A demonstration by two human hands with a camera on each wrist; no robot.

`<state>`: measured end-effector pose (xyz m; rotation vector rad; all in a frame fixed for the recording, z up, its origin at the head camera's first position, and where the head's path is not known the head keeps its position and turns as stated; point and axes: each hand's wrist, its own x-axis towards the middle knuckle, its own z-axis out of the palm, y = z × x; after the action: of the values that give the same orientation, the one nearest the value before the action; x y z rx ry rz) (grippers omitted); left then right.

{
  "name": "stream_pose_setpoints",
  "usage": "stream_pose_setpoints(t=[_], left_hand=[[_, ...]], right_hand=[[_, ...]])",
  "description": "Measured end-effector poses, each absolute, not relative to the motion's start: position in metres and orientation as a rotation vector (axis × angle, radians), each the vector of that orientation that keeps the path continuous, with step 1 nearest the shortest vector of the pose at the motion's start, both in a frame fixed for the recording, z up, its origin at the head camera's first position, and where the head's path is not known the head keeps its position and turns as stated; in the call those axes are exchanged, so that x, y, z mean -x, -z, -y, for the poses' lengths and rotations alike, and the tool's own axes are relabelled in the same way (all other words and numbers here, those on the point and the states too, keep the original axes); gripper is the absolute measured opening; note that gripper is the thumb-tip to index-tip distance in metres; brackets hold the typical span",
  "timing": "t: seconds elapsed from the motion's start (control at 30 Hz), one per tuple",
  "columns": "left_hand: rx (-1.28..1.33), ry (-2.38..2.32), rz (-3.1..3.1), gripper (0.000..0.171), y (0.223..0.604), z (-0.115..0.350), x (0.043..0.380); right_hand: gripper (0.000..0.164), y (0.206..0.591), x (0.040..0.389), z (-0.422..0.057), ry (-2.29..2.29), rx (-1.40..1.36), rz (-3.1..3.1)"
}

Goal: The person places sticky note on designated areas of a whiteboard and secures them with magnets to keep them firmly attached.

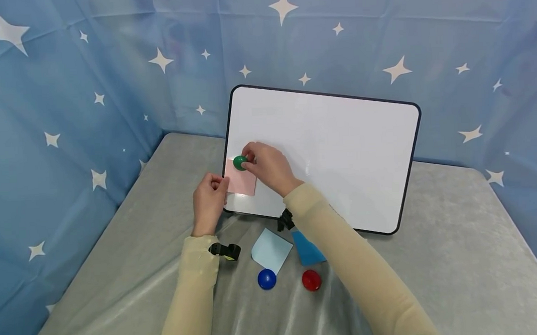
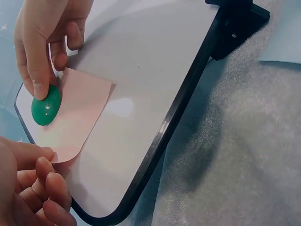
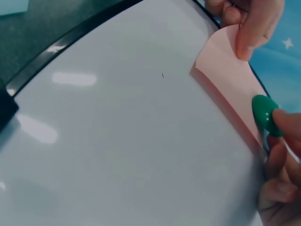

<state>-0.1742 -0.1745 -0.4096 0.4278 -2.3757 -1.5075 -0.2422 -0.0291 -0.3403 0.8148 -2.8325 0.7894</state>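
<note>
On your grey-draped worktop (image 1: 460, 219), the long axis of the black-framed whiteboard (image 1: 344, 149) runs left to right, slanting lower rightward in the head view, where your right sleeve (image 1: 350, 249) crosses its bottom edge. The grip of your left hand (image 1: 209, 201) pinches, nearly closed, the curling square pink note (image 1: 243, 184) at the board's left; a pale-blue paper (image 1: 271, 250) and partly hidden dark-blue paper (image 1: 307, 250) lie in front. Your right hand (image 1: 273, 166) pinches the glossy green magnet (image 1: 239, 163), dome outward, over the note's top; the blue magnet (image 1: 267, 279) and red magnet (image 1: 311, 280) lie nearer you.

One note (image 1: 243, 183) is pink, one disc (image 1: 239, 163) green, the board (image 1: 344, 149) white (black-rimmed), the curtain (image 1: 349, 49) star-patterned blue.
</note>
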Motion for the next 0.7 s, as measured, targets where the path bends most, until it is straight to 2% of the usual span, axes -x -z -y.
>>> stream_pose_setpoints(t=[0.43, 0.7], left_hand=[[-0.404, 1.496, 2.388, 0.023, 0.4108, 0.1759, 0.1745], [-0.313, 1.18, 2.615, 0.025, 0.4024, 0.1806, 0.1713]], right_hand=[[0.018, 0.3438, 0.2406, 0.0288, -0.722, -0.829, 2.743], [0.018, 0.3414, 0.2373, 0.0218, -0.772, -0.833, 2.785]])
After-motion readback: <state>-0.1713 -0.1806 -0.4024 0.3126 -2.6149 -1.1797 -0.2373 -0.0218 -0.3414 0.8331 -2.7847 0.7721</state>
